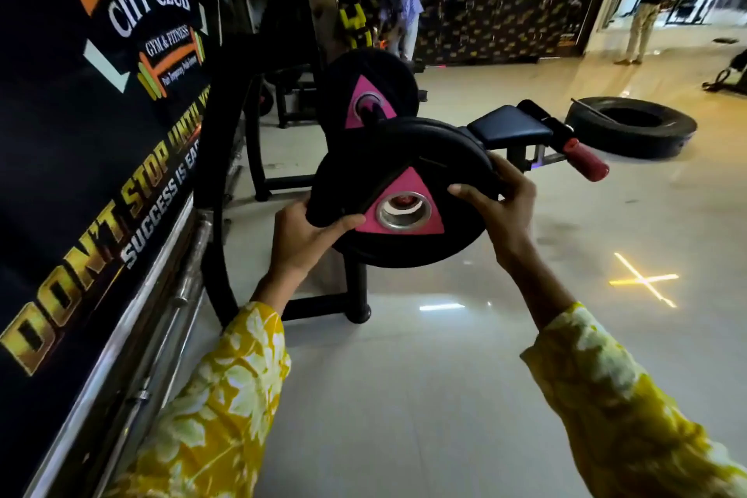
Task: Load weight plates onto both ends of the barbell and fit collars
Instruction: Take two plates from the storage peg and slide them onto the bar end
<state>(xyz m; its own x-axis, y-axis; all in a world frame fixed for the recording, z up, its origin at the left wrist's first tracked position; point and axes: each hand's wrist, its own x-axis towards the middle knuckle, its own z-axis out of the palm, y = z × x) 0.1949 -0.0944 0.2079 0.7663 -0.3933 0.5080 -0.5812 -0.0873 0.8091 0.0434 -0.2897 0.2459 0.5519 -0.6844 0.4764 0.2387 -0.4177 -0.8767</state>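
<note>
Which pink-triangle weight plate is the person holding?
The nearer plate, with the empty shiny hole: the left hand and right hand grip its edges. The farther plate is untouched, with something dark through its hole.

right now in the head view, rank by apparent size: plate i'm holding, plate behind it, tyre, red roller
1. held plate
2. rear plate and tyre, about alike; the tyre is farther off
3. red roller

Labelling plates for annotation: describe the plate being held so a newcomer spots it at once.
Beside the black City Club banner on the left stands a black machine frame. In front of it, the left hand and right hand grip a black weight plate with a pink triangle around a steel-ringed hole. No hand touches the similar plate behind it.
</note>
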